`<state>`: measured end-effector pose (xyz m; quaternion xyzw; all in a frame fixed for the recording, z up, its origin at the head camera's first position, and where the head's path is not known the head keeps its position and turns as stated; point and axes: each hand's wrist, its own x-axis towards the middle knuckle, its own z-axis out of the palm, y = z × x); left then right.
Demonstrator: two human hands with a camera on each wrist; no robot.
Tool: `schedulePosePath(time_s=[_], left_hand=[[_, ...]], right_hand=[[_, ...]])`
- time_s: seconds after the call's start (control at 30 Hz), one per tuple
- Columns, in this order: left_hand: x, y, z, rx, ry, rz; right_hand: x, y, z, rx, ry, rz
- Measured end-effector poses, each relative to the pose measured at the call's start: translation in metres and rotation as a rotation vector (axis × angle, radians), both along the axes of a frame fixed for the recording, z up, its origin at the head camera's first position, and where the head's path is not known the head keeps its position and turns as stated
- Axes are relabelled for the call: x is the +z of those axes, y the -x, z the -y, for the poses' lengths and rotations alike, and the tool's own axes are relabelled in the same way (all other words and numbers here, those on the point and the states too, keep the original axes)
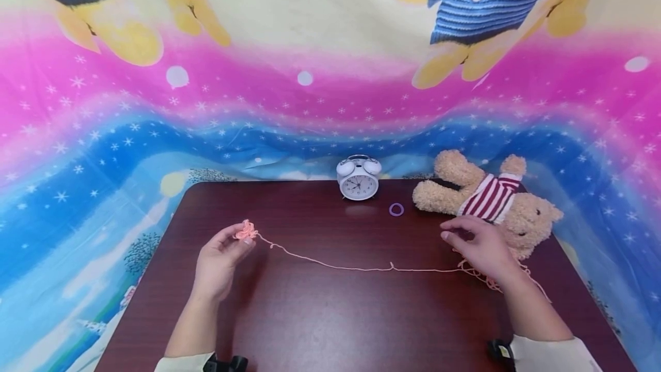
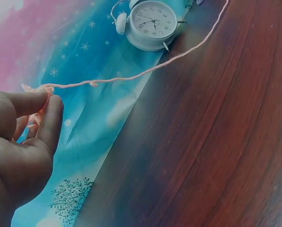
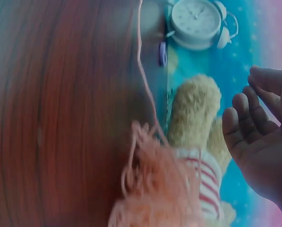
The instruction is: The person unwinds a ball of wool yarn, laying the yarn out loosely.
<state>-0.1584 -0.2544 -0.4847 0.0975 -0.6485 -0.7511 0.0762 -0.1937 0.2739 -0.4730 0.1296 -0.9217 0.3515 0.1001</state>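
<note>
My left hand (image 1: 217,263) pinches a small peach-pink crocheted piece (image 1: 247,231) between thumb and fingers, above the left side of the table. From it a strand of yarn (image 1: 356,269) runs across to the right, sagging slightly, with small knots or kinks along it. The strand leads into a loose tangle of the same yarn (image 3: 155,184), partly hidden under my right wrist in the head view. Over that tangle, beside the teddy bear (image 1: 527,220), hovers my right hand (image 1: 482,248), its fingers loosely bent and nothing seen between them.
On the dark wooden table (image 1: 330,326), a white twin-bell alarm clock (image 1: 358,179) stands at the back edge. A purple ring (image 1: 396,209) lies just right of it. The bear lies on its side at the right. A patterned cloth (image 1: 310,90) hangs behind the table.
</note>
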Motion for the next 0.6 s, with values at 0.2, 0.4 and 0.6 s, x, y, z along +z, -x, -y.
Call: schedulePosePath(time_s=[0.2, 0.4, 0.6], left_hand=[[0.0, 0.001, -0.012, 0.012, 0.016, 0.012], [0.001, 0.004, -0.025, 0.015, 0.049, 0.019], [0.0, 0.007, -0.042, -0.017, 0.039, 0.011]], right_hand=[[-0.009, 0.008, 0.03, 0.052, 0.06, -0.054], [-0.015, 0.013, 0.059, 0.123, 0.108, -0.038], [-0.018, 0.014, 0.09, 0.193, 0.165, -0.004]])
